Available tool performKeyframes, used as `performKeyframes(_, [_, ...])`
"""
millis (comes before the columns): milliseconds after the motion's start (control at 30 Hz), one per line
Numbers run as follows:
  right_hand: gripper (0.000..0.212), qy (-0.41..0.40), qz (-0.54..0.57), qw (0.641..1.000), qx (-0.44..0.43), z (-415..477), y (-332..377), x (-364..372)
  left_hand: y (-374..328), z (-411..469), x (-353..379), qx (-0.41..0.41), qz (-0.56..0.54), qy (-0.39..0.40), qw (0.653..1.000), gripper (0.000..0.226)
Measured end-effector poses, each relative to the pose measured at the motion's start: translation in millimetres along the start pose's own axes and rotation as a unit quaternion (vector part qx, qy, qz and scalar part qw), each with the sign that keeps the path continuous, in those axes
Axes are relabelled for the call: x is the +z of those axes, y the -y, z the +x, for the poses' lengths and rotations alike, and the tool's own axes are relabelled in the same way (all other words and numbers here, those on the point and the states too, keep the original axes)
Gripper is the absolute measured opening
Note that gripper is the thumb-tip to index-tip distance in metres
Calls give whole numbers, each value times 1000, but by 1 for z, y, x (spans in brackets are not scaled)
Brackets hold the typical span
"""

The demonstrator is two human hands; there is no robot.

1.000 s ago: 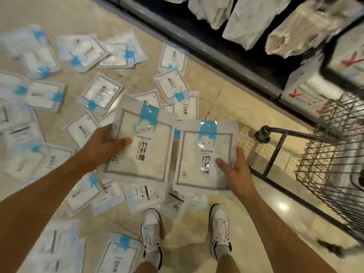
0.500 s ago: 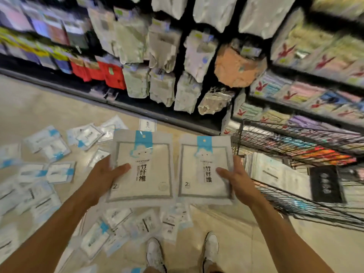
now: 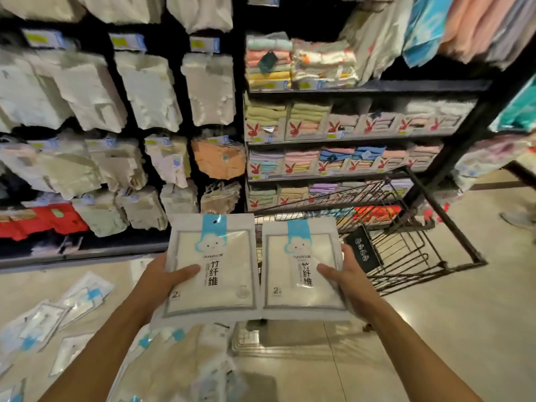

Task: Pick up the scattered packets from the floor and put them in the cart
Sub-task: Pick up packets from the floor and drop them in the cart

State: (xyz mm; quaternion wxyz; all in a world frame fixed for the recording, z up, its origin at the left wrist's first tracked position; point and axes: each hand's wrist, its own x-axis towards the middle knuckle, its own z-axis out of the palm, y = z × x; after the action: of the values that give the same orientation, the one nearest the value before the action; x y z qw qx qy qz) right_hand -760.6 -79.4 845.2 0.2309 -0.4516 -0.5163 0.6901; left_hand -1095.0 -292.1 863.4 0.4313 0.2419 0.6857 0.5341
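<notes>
My left hand (image 3: 162,278) grips a white packet with a blue cloud label (image 3: 214,256) by its left edge, thumb on its face. My right hand (image 3: 345,278) grips a second, matching packet (image 3: 295,265) by its right edge. Both packets are held flat, side by side, at chest height. The black wire cart (image 3: 406,242) stands just behind and to the right of the right packet, its basket open on top. Several more packets (image 3: 78,300) lie scattered on the floor at the lower left and under my arms.
Store shelving with hanging cloth packs (image 3: 145,91) and stacked towel boxes (image 3: 333,126) fills the view ahead. A black shelf post (image 3: 464,134) rises beside the cart. Another person's foot (image 3: 519,219) shows at the far right. Bare tiled floor (image 3: 435,329) lies to the right.
My view has swung up from the floor toward the shelves and the cart. Both hands have lifted their packets and carried them rightward, closer to the cart.
</notes>
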Motion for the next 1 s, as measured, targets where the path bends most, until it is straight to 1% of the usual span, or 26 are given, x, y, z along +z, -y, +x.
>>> performKeyframes(67, [51,-29,6,1000,-2,-3,3,-49,-13,10,45,2,-4,20,1000,62])
performKeyframes(100, [51,-43,5,999,-3,-4,6,-72,-20,14,67,3,-7,25,1000,66])
performKeyframes(200, [49,-59,5,998,-4,-4,13,-134,-33,26,125,10,-2,47,999,92])
performKeyframes(233, [49,-61,10,998,-3,-2,15,-152,-35,30,142,10,-5,52,999,96])
performKeyframes(267, [50,-64,13,998,-1,0,18,-168,-36,35,157,8,-9,57,998,94])
performKeyframes(300, [52,-66,15,998,1,2,20,-182,-38,39,172,6,-8,61,998,88])
performKeyframes(333, [52,-66,17,998,3,6,22,-194,-38,43,185,4,-6,67,998,77])
performKeyframes(400, [51,-70,24,997,8,17,26,-213,-40,53,207,2,-7,66,998,49])
performKeyframes(433, [50,-71,25,997,11,24,28,-220,-41,61,214,-2,-6,60,998,40])
performKeyframes(467, [49,-74,24,997,12,32,30,-226,-41,69,220,-4,-7,56,998,38])
performKeyframes(567, [51,-81,24,996,15,63,37,-238,-42,101,232,-12,-4,52,999,41])
performKeyframes(767, [57,-76,10,997,28,136,48,-249,-39,182,252,-19,-14,58,998,39])
performKeyframes(900, [61,-97,-4,995,33,184,44,-253,-19,241,262,-38,-6,61,997,40])
performKeyframes(1000, [57,-97,2,994,57,221,30,-260,7,281,268,-60,4,64,996,42])
